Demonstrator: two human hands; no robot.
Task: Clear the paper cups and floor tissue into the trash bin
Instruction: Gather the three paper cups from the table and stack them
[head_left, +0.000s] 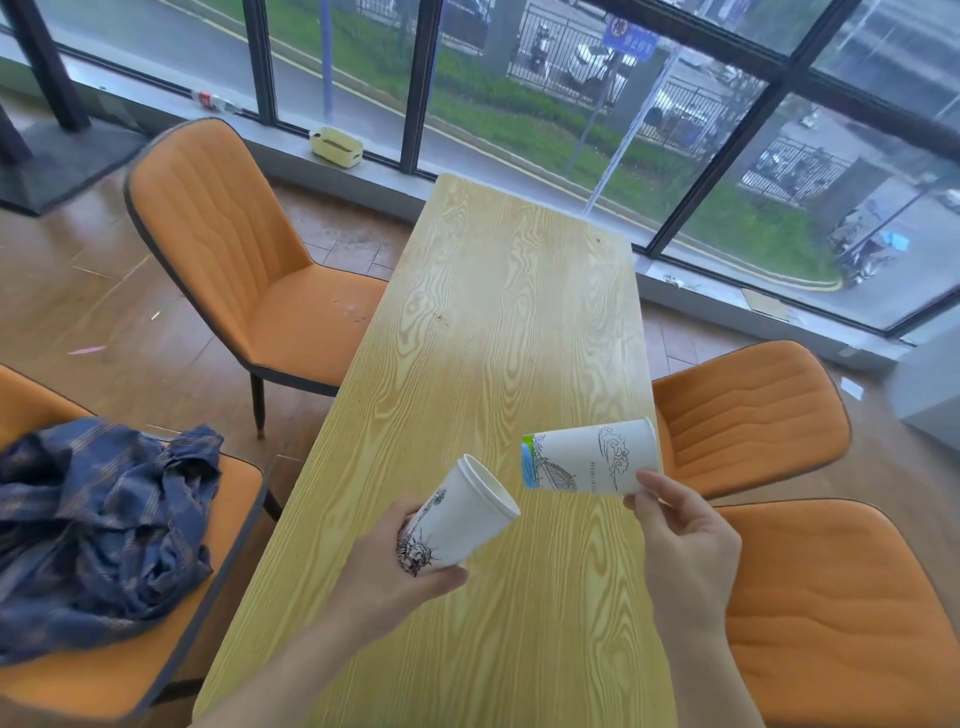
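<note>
Two paper cups are held above the near end of the wooden table (498, 312), both lifted clear of its surface. The left hand (395, 566) is closed around the base of the Statue-of-Liberty cup (457, 519), which is tilted with its mouth aimed toward one o'clock; a doubled rim suggests two cups nested together, though this cannot be confirmed. The right hand (680, 540) pinches the rim end of the wave-print cup (587, 460) between thumb and fingertips, and the cup lies nearly horizontal, its green-banded base pointing toward nine o'clock at the other cup's open mouth. The two cups are near each other but apart.

Such cups are judged to be light, thin-walled and easily crushed, stiffest at the rolled rim and the base, so those are the places best gripped; a squeeze mid-wall would likely buckle them. Whether any liquid remains inside cannot be told. Stacking the right cup into the left appears to be the step in hand.

Neither the trash bin nor the floor tissue is in view. Orange chairs (270, 270) surround the table, and a blue plaid garment (98, 525) is heaped on the seat at nine o'clock.
</note>
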